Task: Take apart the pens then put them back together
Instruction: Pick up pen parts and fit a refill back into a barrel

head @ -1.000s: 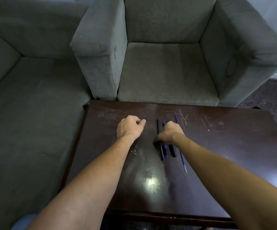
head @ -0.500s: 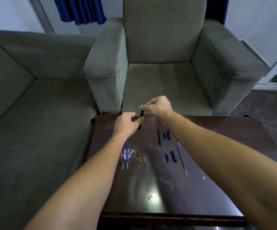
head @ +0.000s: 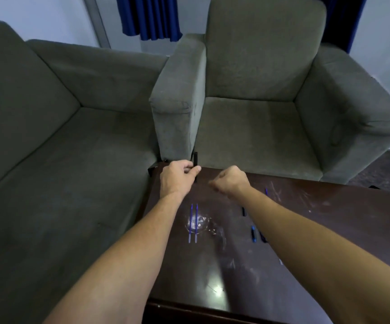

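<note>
Two blue refills (head: 194,222) parallel; left hand (head: 177,177) grips barrel (head: 195,157).

The table (head: 329,230) was dark wood under a glossy varnish, scratched at its far right and smeared pale near its middle. On it, two blue refills (head: 194,223) looked like thin translucent plastic. Above its far edge, the black pen barrel (head: 195,157) looked like matt plastic. Behind the table the armchair (head: 259,125), and to the table's left the sofa (head: 60,160), wore matt grey napped cloth.

text check | you've got nothing readable here tbh | pen barrel (head: 195,158), loose pen parts (head: 253,234), table (head: 329,218): any print too small and blurry to make out
</note>
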